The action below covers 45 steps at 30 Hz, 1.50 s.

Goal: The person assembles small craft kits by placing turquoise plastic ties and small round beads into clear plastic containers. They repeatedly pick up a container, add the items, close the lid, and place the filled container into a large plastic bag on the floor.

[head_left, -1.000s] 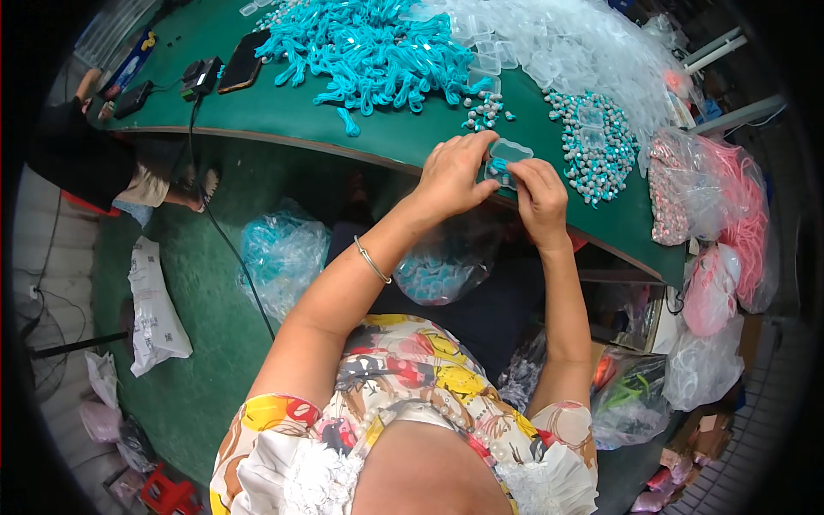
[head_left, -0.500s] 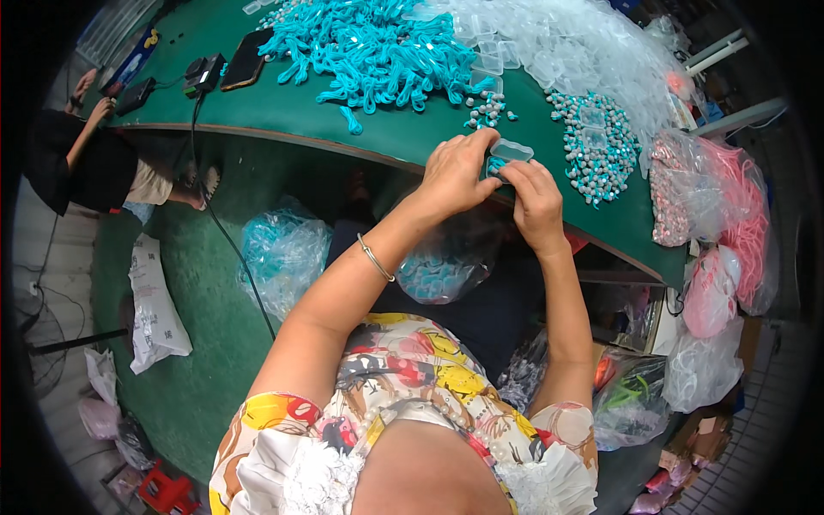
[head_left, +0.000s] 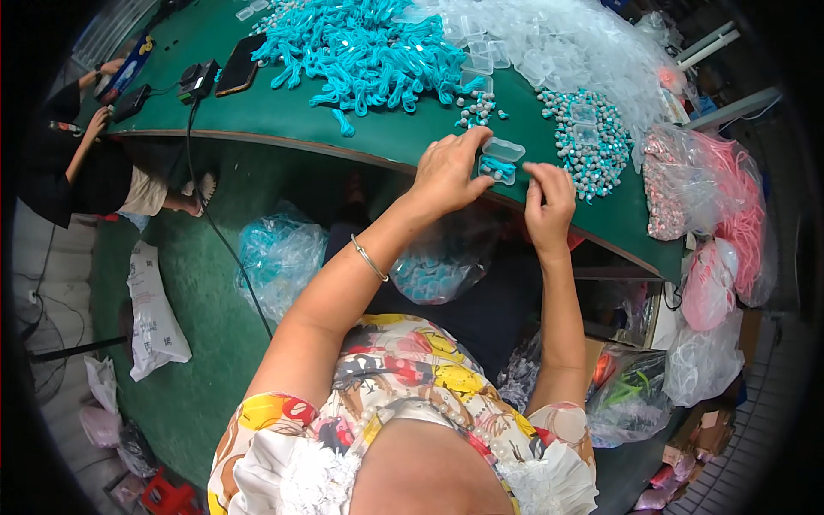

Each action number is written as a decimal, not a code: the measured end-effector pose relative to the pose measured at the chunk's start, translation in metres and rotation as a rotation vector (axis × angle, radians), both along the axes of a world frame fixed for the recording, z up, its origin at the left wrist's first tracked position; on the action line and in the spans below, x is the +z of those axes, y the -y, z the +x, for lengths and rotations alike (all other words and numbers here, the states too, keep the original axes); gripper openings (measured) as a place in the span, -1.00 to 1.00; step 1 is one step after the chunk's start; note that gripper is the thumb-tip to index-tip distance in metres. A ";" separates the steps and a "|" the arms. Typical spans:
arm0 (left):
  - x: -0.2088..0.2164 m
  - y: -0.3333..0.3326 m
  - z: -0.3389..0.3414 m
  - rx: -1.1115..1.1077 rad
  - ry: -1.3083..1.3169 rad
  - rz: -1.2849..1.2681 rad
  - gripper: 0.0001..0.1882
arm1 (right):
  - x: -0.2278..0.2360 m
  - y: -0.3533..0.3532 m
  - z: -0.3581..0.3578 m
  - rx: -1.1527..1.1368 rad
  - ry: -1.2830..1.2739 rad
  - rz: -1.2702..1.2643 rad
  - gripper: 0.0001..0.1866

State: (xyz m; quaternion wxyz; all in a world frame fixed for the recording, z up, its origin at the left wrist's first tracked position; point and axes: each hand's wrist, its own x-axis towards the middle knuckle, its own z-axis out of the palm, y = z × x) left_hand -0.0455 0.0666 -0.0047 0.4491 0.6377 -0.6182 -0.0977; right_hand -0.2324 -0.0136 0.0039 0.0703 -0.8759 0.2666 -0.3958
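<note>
A small clear plastic box [head_left: 511, 179] sits at the table's near edge with its lid [head_left: 505, 149] tilted up on the far side. Inside lie a turquoise cord [head_left: 495, 164] and some greyish beads. My left hand [head_left: 448, 172] grips the box's left side, thumb at the near corner and fingers by the lid. Just right of the box, my right hand [head_left: 552, 199] is lifted away from it, fingers bent and thumb apart, with nothing visible between them. A few loose grey-and-turquoise beads [head_left: 477, 110] lie beyond my left hand.
Turquoise cord bundles [head_left: 369, 56] pile across the green table [head_left: 283, 116], beside a heap of clear boxes [head_left: 558, 51]. Grey-turquoise beads [head_left: 592, 159] spread to the right, near bagged pink cords [head_left: 738, 189]. A phone [head_left: 240, 66] lies left. Another person's hand [head_left: 101, 118] is at far left.
My right hand has let go of the box and drawn right. The cord and beads now show inside it. My left hand has stayed on the box, which shifted slightly.
</note>
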 end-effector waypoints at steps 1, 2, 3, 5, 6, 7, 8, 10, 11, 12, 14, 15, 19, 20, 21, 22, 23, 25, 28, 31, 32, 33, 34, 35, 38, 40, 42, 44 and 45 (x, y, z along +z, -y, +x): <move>0.000 0.000 0.000 -0.003 0.009 -0.003 -0.28 | 0.004 0.000 0.004 0.015 0.020 0.021 -0.68; 0.000 0.000 0.001 -0.005 0.018 -0.007 -0.28 | 0.009 0.001 0.010 0.031 0.040 0.041 -0.65; 0.000 -0.001 0.000 -0.004 0.011 -0.002 -0.32 | 0.016 0.001 0.015 0.042 0.062 0.061 -0.61; 0.002 -0.003 -0.001 -0.001 -0.002 0.006 -0.40 | 0.017 0.008 0.013 0.160 -0.053 0.124 -0.51; 0.001 -0.003 0.000 -0.003 0.017 -0.045 -0.43 | 0.015 0.010 0.014 0.198 -0.073 0.170 -0.51; -0.005 -0.002 0.001 -0.006 0.036 -0.097 -0.47 | 0.015 0.011 0.015 0.237 -0.092 0.215 -0.51; -0.008 -0.002 0.002 -0.009 0.055 -0.148 -0.50 | 0.016 0.009 0.014 0.258 -0.109 0.211 -0.52; -0.010 -0.001 0.002 -0.019 0.082 -0.181 -0.57 | 0.012 0.008 0.011 0.279 -0.109 0.206 -0.54; -0.010 -0.001 0.002 -0.024 0.096 -0.197 -0.61 | 0.010 0.008 0.010 0.289 -0.109 0.203 -0.55; -0.008 -0.002 0.000 -0.020 0.096 -0.201 -0.66 | 0.008 0.007 0.012 0.278 -0.085 0.144 -0.61; -0.012 0.001 0.001 -0.023 0.102 -0.234 -0.67 | -0.002 0.012 0.015 0.266 -0.053 0.124 -0.65; -0.011 0.001 0.002 -0.023 0.106 -0.250 -0.67 | -0.003 0.013 0.018 0.261 -0.036 0.113 -0.67; -0.012 -0.004 0.008 -0.107 0.093 -0.282 -0.70 | -0.002 0.004 0.020 0.283 -0.027 0.089 -0.74; -0.015 -0.004 0.011 -0.134 0.074 -0.311 -0.70 | -0.002 0.002 0.021 0.288 -0.020 0.099 -0.75; -0.015 -0.003 0.014 -0.161 0.056 -0.343 -0.71 | -0.001 0.000 0.023 0.293 -0.012 0.105 -0.76; -0.016 -0.005 0.016 -0.176 0.031 -0.328 -0.72 | 0.001 -0.002 0.024 0.318 0.009 0.084 -0.78; -0.017 -0.009 0.018 -0.192 0.006 -0.314 -0.73 | 0.002 -0.006 0.024 0.319 0.019 0.110 -0.79; -0.013 -0.014 0.017 -0.216 -0.044 -0.285 -0.76 | 0.005 -0.013 0.024 0.319 0.032 0.163 -0.81; -0.005 -0.017 0.016 -0.222 -0.098 -0.232 -0.78 | 0.013 -0.016 0.023 0.318 0.042 0.222 -0.81; -0.004 -0.019 0.015 -0.199 -0.179 -0.194 -0.80 | 0.021 -0.011 0.024 0.383 -0.005 0.309 -0.79; -0.007 -0.023 0.013 -0.193 -0.231 -0.197 -0.80 | 0.031 -0.007 0.024 0.438 -0.032 0.332 -0.78; -0.009 -0.029 0.013 -0.182 -0.281 -0.200 -0.80 | 0.039 0.000 0.025 0.499 -0.059 0.357 -0.78; -0.003 -0.037 0.011 -0.205 -0.256 -0.149 -0.79 | 0.044 0.013 0.021 0.424 -0.014 0.393 -0.75; -0.006 -0.041 0.007 -0.229 -0.246 -0.138 -0.79 | 0.047 0.034 0.015 0.298 0.073 0.331 -0.74; -0.035 -0.053 -0.004 -0.278 -0.153 -0.121 -0.76 | 0.037 0.122 -0.015 -0.302 -0.037 0.089 -0.71; -0.069 -0.056 -0.015 -0.299 -0.105 -0.009 -0.74 | 0.029 0.142 -0.021 -0.546 -0.196 0.056 -0.65; -0.105 -0.055 -0.022 -0.310 -0.028 0.127 -0.74 | 0.026 0.156 -0.021 -0.683 -0.312 0.089 -0.59; -0.143 -0.053 -0.027 -0.299 0.068 0.268 -0.72 | 0.022 0.161 -0.016 -0.702 -0.389 0.184 -0.53; -0.163 -0.052 -0.029 -0.286 0.108 0.339 -0.70 | 0.019 0.162 -0.014 -0.708 -0.369 0.148 -0.58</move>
